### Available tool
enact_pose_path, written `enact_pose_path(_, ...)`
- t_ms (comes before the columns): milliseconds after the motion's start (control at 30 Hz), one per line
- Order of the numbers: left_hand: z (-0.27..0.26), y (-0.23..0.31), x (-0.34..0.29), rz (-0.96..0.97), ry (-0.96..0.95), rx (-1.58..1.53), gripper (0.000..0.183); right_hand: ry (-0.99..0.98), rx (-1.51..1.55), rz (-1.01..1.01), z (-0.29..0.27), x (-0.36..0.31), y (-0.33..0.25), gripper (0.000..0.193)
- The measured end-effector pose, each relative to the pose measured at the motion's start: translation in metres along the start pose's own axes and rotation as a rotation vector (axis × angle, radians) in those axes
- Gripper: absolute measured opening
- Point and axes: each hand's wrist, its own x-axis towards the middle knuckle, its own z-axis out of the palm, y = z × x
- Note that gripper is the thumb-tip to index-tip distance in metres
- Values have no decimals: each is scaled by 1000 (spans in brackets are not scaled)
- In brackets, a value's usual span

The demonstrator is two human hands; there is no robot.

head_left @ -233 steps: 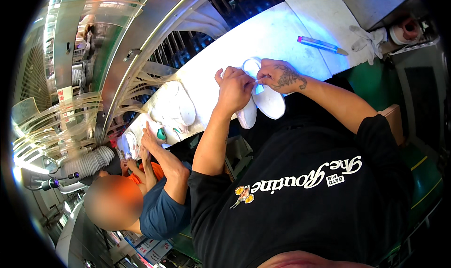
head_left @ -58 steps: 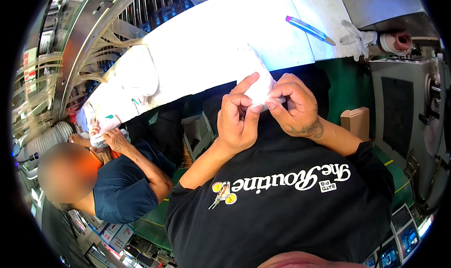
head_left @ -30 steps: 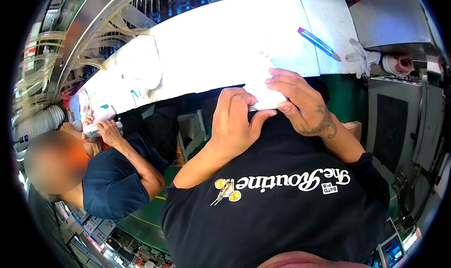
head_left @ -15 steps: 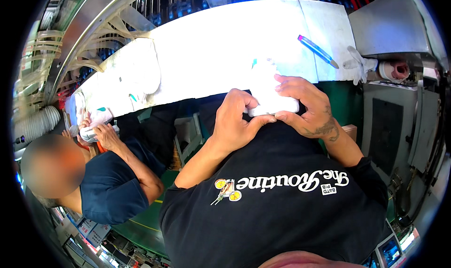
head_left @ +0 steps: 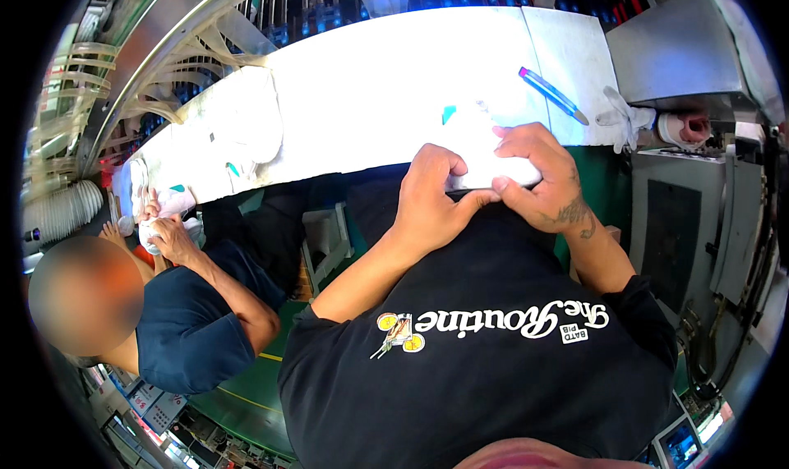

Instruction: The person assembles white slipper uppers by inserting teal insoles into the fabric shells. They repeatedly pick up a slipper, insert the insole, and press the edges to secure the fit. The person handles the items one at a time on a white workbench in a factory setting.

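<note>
A white shoe (head_left: 481, 144), washed out by glare, is held between my two hands at the near edge of the white table (head_left: 370, 83). Its rounded end faces me, and a green patch shows toward the far end. My left hand (head_left: 431, 194) closes on its left side, thumb along the near edge. From the right, my right hand (head_left: 544, 177) grips it with fingers curled over the top and thumb in front. Both thumb tips nearly meet at the shoe's near edge. Glare hides the shoe's surface detail.
A slim blue tool (head_left: 555, 96) with a pink end and tan tip lies on the table's right part. Beside it are a white glove (head_left: 622, 118) and a white container (head_left: 684, 129) with reddish inside. At left, a co-worker (head_left: 193, 321) handles a white item (head_left: 152, 233).
My hands and the shoe have shifted slightly right, and the shoe has turned a little. The co-worker's hands have moved on their white item.
</note>
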Motion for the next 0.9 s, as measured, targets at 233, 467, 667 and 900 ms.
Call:
enact_pose_path(233, 5, 4, -20, -159, -141, -56, 49, -3, 12, -38, -5, -3, 13, 37)
enact_pose_path(467, 15, -15, -21, 1, -36, -116, 44, 21, -14, -22, 1, -6, 18, 40)
enact_pose_path(667, 21, -22, -18, 20, -9, -114, 44, -2, -66, 85, -2, -3, 1, 41)
enact_pose_path(900, 23, -29, -11, 110, -2, -37, 47, 9, -129, 200, -4, 5, -7, 35)
